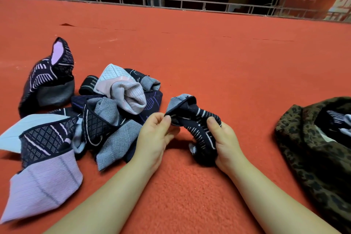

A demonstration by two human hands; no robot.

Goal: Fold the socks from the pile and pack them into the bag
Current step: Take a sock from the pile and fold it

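Head view shows me on the red carpet (209, 53), working one dark sock (197, 119) just in front of me at about 12 o'clock. My left hand (153, 135) pinches the grey cuff edge between thumb and forefinger; my right hand (226, 140) is curled round the bunched body of the sock, thumb on top, with the toe end hanging against the carpet below it.

To do this fold well, I judge I should keep the cuff pinch firm and draw the cuff open wide enough to pull it over the bundle, while my right hand keeps the roll tight so it does not spring loose. The knit looks stretchy and a bit slippery, so a light squeeze on the roll should hold it; letting go too soon would likely undo the fold.

At 9 to 10 o'clock lies the pile (106, 116), many socks in navy, grey, lilac and pale blue, loose and unfolded, so much of the task is left.

At 3 o'clock sits the bag (307, 148), leopard print, its mouth open toward me. Inside I can see at least one dark, white-striped sock; how many more are in there I cannot tell.
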